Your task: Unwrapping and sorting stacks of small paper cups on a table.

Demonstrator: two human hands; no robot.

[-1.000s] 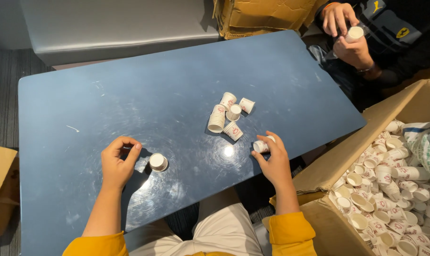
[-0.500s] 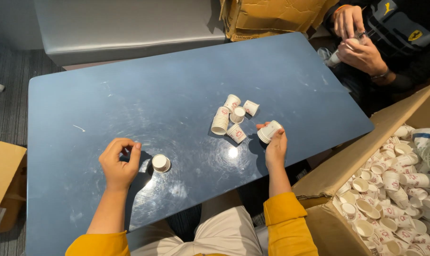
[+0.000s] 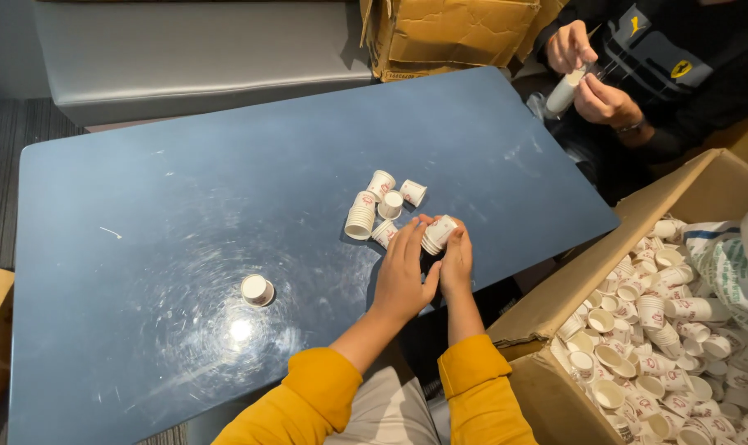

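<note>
Under both hands, a big blue table [image 3: 225, 206] is spread out, and it is shiny where the light hits it. Far behind the hands, a long grey bench [image 3: 201, 49] is seen, with a brown box [image 3: 456, 33] next to it. Off to the right of the hands, a big open cardboard box [image 3: 604, 247] is filled with lots of little white paper cups [image 3: 662, 330], and a white bag [image 3: 736, 264] is stuffed in beside them.

Far past the hands, at the top right, a short stack of white cups [image 3: 565, 89] is held by another person's two hands [image 3: 592, 74].

Yellow sleeves [image 3: 308, 404] are worn on both arms. The left hand [image 3: 403, 276] and the right hand [image 3: 456, 259] are pressed close together near the table's front edge. A small stack of white cups [image 3: 437, 234] is held on its side at the fingertips. The right fingers are closed around it, and the left fingers are laid against it.

Just behind the held stack, a small bunch of cups [image 3: 382, 206] is left on the table; some are stacked and some are tipped over. Well off to the left of the hands, one single cup [image 3: 256, 289] is set alone on the table.
</note>
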